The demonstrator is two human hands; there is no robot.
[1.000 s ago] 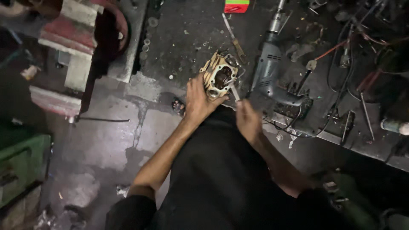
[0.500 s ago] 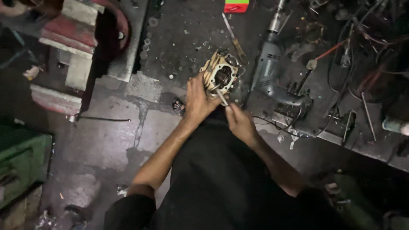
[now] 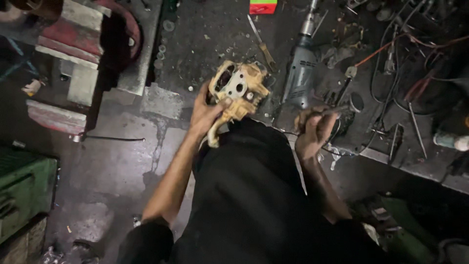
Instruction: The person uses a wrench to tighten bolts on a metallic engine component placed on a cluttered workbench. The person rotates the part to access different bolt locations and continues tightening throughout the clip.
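Note:
My left hand (image 3: pixel 205 111) grips a yellowish metal engine casing (image 3: pixel 238 91) with round openings, holding it tilted above my dark-clothed lap. My right hand (image 3: pixel 312 131) is out to the right, apart from the casing, closed around a thin metal tool (image 3: pixel 337 110) whose tip points right. The casing's lower arm runs down past my left palm.
A grey electric drill (image 3: pixel 299 74) lies on the dirty floor right of the casing, with a screwdriver (image 3: pixel 261 43) beside it. Red and black cables and hand tools (image 3: pixel 400 83) clutter the right. A red-and-grey machine (image 3: pixel 78 54) stands at the left, a green box (image 3: pixel 22 195) lower left.
My right hand has pulled the thin tool away from the casing and moved right. My left hand has turned and lifted the casing, showing another face.

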